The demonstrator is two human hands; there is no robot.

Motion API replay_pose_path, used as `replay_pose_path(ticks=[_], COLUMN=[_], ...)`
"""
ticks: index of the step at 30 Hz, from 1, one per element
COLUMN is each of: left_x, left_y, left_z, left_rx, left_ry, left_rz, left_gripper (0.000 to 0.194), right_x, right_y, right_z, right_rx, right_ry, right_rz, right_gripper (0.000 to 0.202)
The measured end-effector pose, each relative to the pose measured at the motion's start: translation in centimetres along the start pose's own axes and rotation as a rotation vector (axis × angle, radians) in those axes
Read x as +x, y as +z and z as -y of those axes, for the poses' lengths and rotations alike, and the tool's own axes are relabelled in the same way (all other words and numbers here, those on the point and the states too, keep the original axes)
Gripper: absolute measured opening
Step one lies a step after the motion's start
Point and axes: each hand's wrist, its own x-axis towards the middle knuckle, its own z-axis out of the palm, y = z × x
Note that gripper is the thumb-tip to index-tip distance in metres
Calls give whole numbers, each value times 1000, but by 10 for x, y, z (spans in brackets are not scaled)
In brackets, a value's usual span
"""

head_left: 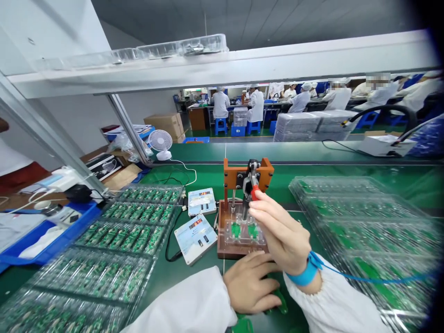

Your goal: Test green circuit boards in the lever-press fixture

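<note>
Over on the left, clear trays of green boards (135, 226) lie stacked on the green counter (312, 159), then two small meter boxes (196, 238) with lit red digits. Next, the left hand (251, 286) rests flat by the front of the brown test fixture (243, 231), its grip loose, pressing down on a green board (279, 300) that lies on the counter. The right hand (282, 231), blue wrist strap on, has its grip clenched on the red-tipped clamp lever (251, 189). That lever stands nearly upright, long axis vertical, red tip pointing back toward the hand. Risk, as I judge it: bring the press down with the two small boards (244, 230) skewed in the clear nest and the pins could miss or scratch them. More stacked trays (347, 212) sit at the right.
</note>
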Motion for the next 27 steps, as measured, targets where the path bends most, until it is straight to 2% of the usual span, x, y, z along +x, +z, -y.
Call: replay_pose_path(ticks=[4,11,16,21,24,27], left_x=[1,-1,2,4,6,11], left_y=[6,14,7,-1,-17,-58], left_z=[1,3,3,2,-1,-4], left_rx=[-4,51,84,47,-94,-441], left_ry=[8,-14,21,-8,-85,-194], left_rz=[-39,-6,-156,-99,-7,89], left_gripper=[56,56,47,46,43,36], right_x=[-9,-12,-16,-17,-17,-18], right_y=[2,6,9,13,15,14], right_z=[-5,-2,-3,-1,-1,-1], right_rx=[17,89,77,88,94,90], right_ry=[-9,75,64,64,66,67], right_rz=[-6,-79,-71,-118,-122,-125], right_gripper=[61,63,65,64,63,63])
